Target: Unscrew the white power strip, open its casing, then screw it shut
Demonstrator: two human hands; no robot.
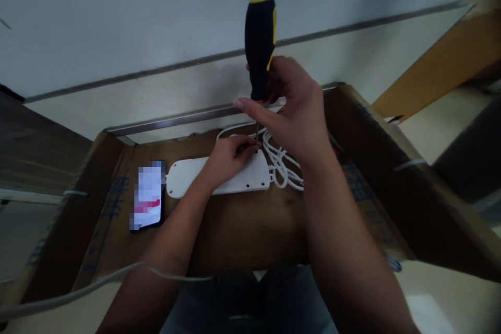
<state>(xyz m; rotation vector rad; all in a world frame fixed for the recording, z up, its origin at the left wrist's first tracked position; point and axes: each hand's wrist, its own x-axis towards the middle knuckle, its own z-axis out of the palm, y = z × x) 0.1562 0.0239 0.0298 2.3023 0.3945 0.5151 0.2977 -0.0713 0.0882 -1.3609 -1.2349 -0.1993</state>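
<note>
A white power strip (183,175) lies face down on a flattened cardboard box (242,229), its white cable (282,164) coiled at the right end. My left hand (227,156) rests on the strip, fingers pinched near the screwdriver's tip. My right hand (293,109) grips a black and yellow screwdriver (259,42) held upright, its thin shaft pointing down onto the strip's far right corner.
A phone (147,195) with a lit screen lies left of the strip. The box's flaps (391,167) rise on both sides. A pale cable (78,287) crosses the lower left. A wall and a floor strip lie beyond.
</note>
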